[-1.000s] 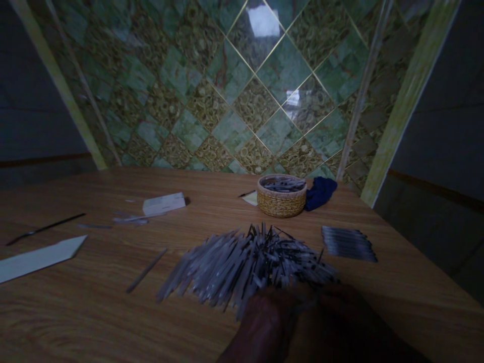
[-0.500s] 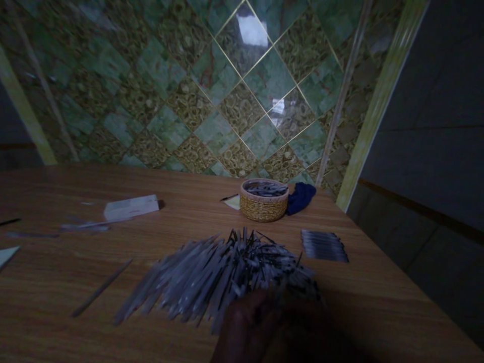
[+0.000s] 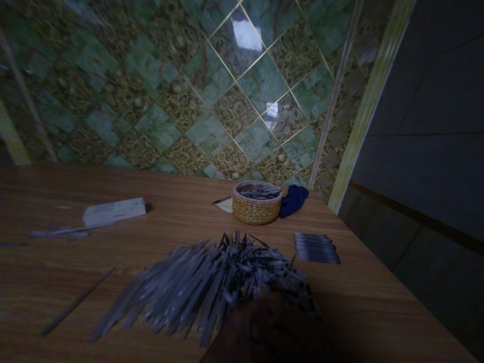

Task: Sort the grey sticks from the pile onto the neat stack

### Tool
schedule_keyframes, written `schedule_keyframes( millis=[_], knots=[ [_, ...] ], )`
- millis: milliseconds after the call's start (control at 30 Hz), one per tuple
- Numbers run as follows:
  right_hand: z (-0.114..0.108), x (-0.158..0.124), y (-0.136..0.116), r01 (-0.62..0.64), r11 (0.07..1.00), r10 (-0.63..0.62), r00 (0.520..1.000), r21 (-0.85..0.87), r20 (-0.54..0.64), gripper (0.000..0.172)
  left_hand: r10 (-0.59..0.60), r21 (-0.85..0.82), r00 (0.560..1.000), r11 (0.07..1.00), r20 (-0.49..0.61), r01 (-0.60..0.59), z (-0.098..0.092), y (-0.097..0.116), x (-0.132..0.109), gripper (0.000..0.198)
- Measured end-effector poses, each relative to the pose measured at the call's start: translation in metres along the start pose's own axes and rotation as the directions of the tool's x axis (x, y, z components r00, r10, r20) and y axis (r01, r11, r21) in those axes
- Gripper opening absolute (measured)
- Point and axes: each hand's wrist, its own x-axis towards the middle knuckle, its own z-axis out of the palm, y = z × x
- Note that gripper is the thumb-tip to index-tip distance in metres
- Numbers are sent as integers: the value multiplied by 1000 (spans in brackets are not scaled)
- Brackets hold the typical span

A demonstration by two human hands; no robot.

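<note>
A wide heap of slim, translucent pen-like sticks point(image 3: 181, 287), many with dark ends, is spread across the table before me. My left hand point(image 3: 238, 333) is at its near edge, low in the head view. The fingers look curled, and deep shadow hides what they hold, if anything. Close against it on the right is my right hand point(image 3: 295, 327), almost black in shadow, its fingers indistinct. To the right of the heap lies a neat row of similar sticks point(image 3: 316, 248), side by side. One stick point(image 3: 77, 301) lies alone on the left.
Behind the heap a woven basket point(image 3: 257, 210) holds more sticks. A dark blue cloth point(image 3: 294, 200) touches its right side; a paper slip point(image 3: 226, 204) and a thin dark pen lie at its left. A white box point(image 3: 114, 212) and loose clear strips point(image 3: 62, 233) are farther left. A tiled wall stands behind.
The view has turned slightly right, so the table things sit farther left. My hands stay together at the heap's near edge, a little lower and darker. The heap looks much the same.
</note>
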Motion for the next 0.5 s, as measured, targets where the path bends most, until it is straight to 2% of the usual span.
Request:
schedule_keyframes(
  millis=[100,133,200,267,333,367,500],
  knots=[
    [-15,4,14,-47,997,29,965,60,261,23,-49,-42,995,998,81,53,-2,-1,1,30],
    [-21,6,22,-89,995,72,953,45,295,19,-30,-33,998,999,63,32,-3,0,0,35],
    [-33,8,42,-220,975,217,915,-28,340,13,8,14,999,1000,-47,-8,-7,3,-2,37],
    [-44,5,67,-288,954,299,897,-82,325,15,35,44,988,999,-152,-29,-11,7,-4,37],
    [-51,-2,93,-388,916,402,882,-103,245,24,49,46,977,998,-207,-41,-15,10,-4,36],
    [-53,-8,106,-420,900,435,870,-113,232,28,56,46,975,998,-216,-47,-15,10,-4,35],
    [-50,-31,145,-581,782,619,768,-225,166,27,71,76,981,995,-180,-58,-12,3,-1,32]
  ],
)
